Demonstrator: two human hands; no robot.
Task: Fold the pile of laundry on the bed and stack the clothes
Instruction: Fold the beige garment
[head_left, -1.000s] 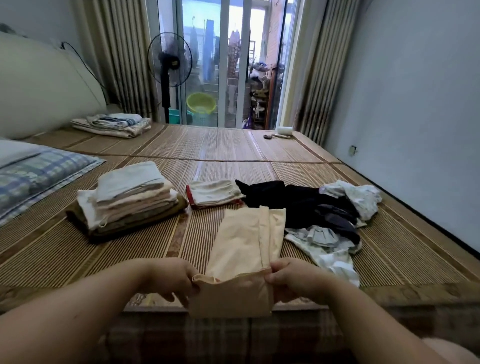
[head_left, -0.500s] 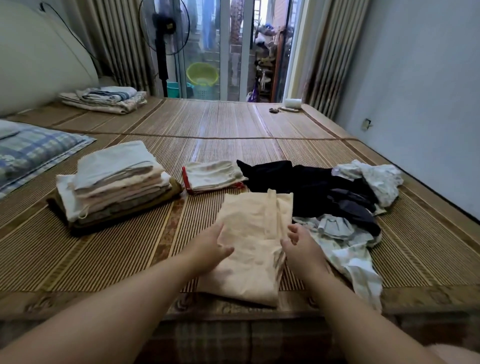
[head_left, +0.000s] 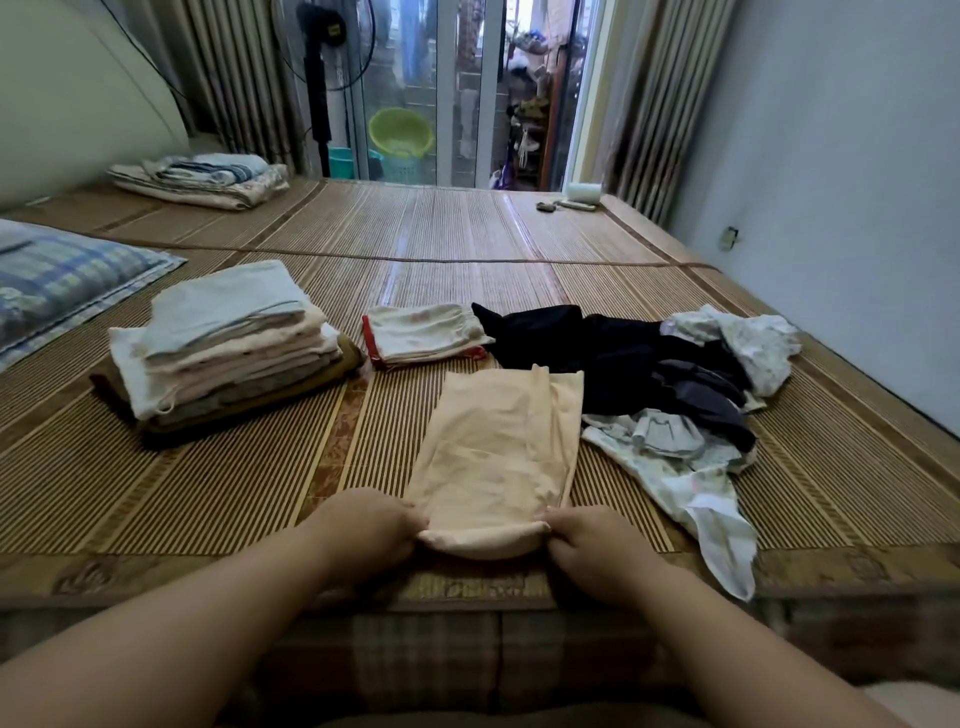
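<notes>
A peach garment lies lengthwise on the bamboo mat, folded into a long strip. My left hand pinches its near left corner and my right hand pinches its near right corner, at the folded near edge. A stack of folded clothes stands to the left. A small folded white piece with red trim lies behind the peach garment. To the right sprawls an unfolded pile: dark clothes and white patterned ones.
A checked pillow lies at far left and folded bedding at the back left. A white roll and small items sit at the far right corner. A fan stands by the glass door. The bed's near edge is just below my hands.
The near end that hung over the bed's edge was folded onto the garment. My hands pressed it flat, then came back and now pinch the corners of the near fold.
</notes>
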